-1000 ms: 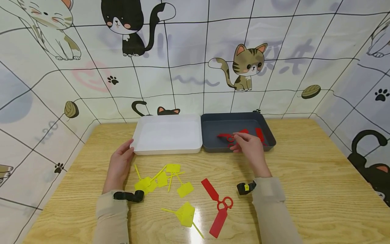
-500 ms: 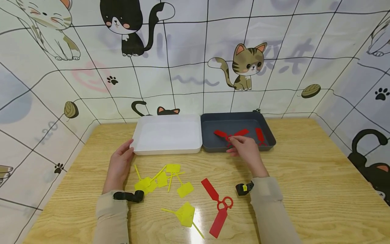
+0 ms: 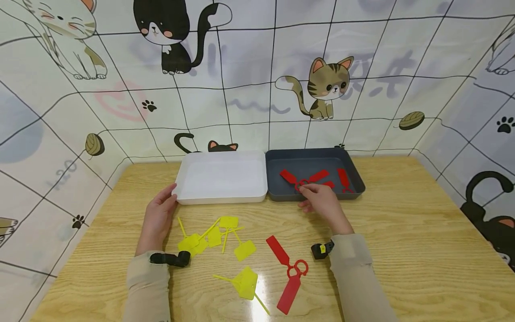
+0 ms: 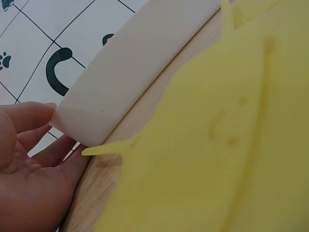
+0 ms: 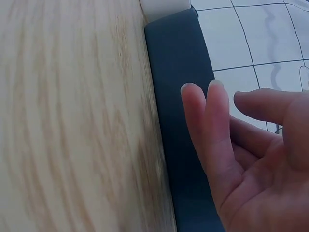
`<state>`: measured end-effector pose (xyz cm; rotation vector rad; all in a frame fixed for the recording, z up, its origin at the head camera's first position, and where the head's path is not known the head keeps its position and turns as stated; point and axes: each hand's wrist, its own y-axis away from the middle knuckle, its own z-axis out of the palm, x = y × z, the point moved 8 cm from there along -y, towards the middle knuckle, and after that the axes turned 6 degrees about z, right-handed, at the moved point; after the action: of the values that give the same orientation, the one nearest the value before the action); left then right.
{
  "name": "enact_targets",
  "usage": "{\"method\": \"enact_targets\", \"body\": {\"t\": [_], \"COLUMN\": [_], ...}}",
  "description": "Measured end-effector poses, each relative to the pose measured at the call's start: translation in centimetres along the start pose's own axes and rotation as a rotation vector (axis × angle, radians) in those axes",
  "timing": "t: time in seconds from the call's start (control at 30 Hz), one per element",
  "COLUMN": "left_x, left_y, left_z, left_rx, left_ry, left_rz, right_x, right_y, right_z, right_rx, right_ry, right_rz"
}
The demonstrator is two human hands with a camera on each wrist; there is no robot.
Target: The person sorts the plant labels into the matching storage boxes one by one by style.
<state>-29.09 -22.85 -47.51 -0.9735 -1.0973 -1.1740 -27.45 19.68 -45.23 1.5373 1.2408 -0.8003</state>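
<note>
My left hand (image 3: 158, 219) holds the left front corner of the white tray (image 3: 220, 201), thumb on top and fingers along its side. At the front of the dark grey tray (image 3: 356, 179) my right hand (image 3: 327, 206) reaches over the rim. Its thumb and index finger pinch at the ring of a red plastic tag (image 3: 287, 176) lying in that tray. In the right wrist view two other fingers stretch along the outer wall of the grey tray (image 5: 176, 96), and the tag is hidden. Another red tag (image 3: 344, 178) lies at the tray's right side.
Several yellow plastic tags with thin stems (image 3: 243, 250) lie in front of the white tray. More yellow tags (image 3: 246, 282) overlap nearer the front. Right of them are two joined red ring tags (image 3: 289, 294). A cat-patterned sheet (image 3: 249, 103) stands behind the trays.
My right hand has moved slightly left and toward me, and the red tag has swung left and lies flatter in the grey tray. The left hand stays at the white tray.
</note>
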Motion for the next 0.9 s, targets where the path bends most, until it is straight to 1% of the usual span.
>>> {"method": "enact_targets", "body": {"t": [0.23,0.43,0.67,0.9], "left_x": [-0.03,-0.23,-0.29,-0.24], "left_y": [-0.05,-0.04,0.01,-0.09], "left_z": [-0.11,-0.18,-0.22,-0.19], "left_rx": [0.0,0.003,0.006,0.0], "left_ry": [-0.002,-0.014,-0.021,-0.006], "left_rz": [-0.001,0.0,0.001,0.001], "right_x": [0.24,0.39,0.47,0.42], "right_y": [-0.09,-0.2,-0.27,-0.27], "right_z": [0.1,0.33,0.44,0.6], "right_rx": [-0.017,-0.029,-0.04,-0.06], "right_ry": [-0.002,0.033,0.092,0.106], "right_rz": [0.009,0.012,-0.04,-0.034]}}
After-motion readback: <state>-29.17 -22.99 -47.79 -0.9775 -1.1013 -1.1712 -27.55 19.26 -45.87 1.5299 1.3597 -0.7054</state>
